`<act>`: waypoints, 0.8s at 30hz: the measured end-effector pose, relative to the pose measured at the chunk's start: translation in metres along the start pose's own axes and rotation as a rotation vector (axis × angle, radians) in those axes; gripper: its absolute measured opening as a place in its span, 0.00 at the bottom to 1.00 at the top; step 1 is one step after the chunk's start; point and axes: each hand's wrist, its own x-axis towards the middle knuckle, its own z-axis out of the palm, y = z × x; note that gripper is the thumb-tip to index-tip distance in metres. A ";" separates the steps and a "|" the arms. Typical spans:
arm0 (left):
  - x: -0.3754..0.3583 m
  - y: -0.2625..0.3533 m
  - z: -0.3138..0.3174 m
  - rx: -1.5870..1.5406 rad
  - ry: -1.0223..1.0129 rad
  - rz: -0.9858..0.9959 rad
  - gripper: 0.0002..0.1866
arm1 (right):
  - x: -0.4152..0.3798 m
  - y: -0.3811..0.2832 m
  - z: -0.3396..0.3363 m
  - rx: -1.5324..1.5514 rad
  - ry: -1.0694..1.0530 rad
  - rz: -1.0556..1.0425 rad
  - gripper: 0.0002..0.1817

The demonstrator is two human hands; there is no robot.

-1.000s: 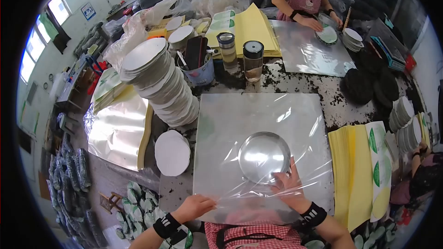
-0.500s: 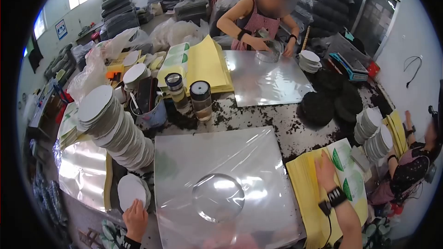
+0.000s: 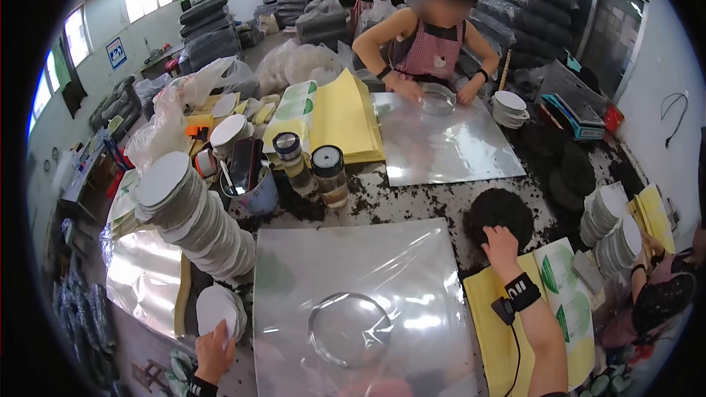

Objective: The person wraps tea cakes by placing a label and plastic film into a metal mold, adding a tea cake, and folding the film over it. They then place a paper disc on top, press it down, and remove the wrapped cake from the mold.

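Observation:
My left hand (image 3: 214, 353) is at the near edge of a short stack of white round discs (image 3: 216, 309), its fingers closed on the rim of the top one. My right hand (image 3: 501, 248) reaches forward over the yellow sheets (image 3: 482, 301), its fingers bent onto the near edge of a dark, fibrous round pad (image 3: 506, 213). Between my hands lies a stack of clear plastic film (image 3: 294, 331) with a transparent ring (image 3: 349, 329) on it.
A tall stack of white discs (image 3: 195, 213) leans at the left. Two glass bottles (image 3: 329, 176) and a bucket of tools (image 3: 257, 195) stand behind the film. Across the table a person (image 3: 434, 44) handles another ring (image 3: 437, 101) on shiny film. Dark crumbs litter the tabletop.
My right hand has moved forward from the yellow and green-printed sheets to the dark pad, which sits nearer now. My left hand has shifted slightly on the discs. The camera view has tilted.

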 end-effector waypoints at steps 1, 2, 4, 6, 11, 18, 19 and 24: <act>0.006 0.010 -0.008 0.020 -0.017 0.012 0.17 | -0.012 0.000 -0.001 0.140 0.039 -0.024 0.21; 0.009 0.025 -0.016 -0.015 0.065 0.070 0.15 | -0.018 0.006 0.003 0.318 0.106 -0.011 0.17; 0.020 0.072 -0.034 -0.084 0.226 0.187 0.12 | -0.017 0.013 -0.009 0.631 0.072 0.135 0.12; 0.035 0.129 -0.040 -0.215 0.411 0.494 0.09 | -0.018 0.001 -0.041 0.739 0.200 0.222 0.09; 0.022 0.180 0.046 -0.300 0.111 0.686 0.19 | -0.048 -0.090 -0.126 1.066 0.638 0.290 0.07; 0.010 0.164 0.027 -0.527 0.141 0.639 0.19 | -0.105 -0.221 -0.083 1.732 0.180 0.575 0.07; 0.020 0.167 0.024 -0.485 0.088 0.541 0.19 | -0.104 -0.217 -0.086 1.447 0.348 0.469 0.06; 0.022 0.176 0.049 -0.285 0.087 0.580 0.21 | -0.090 -0.163 -0.141 1.225 0.852 0.347 0.06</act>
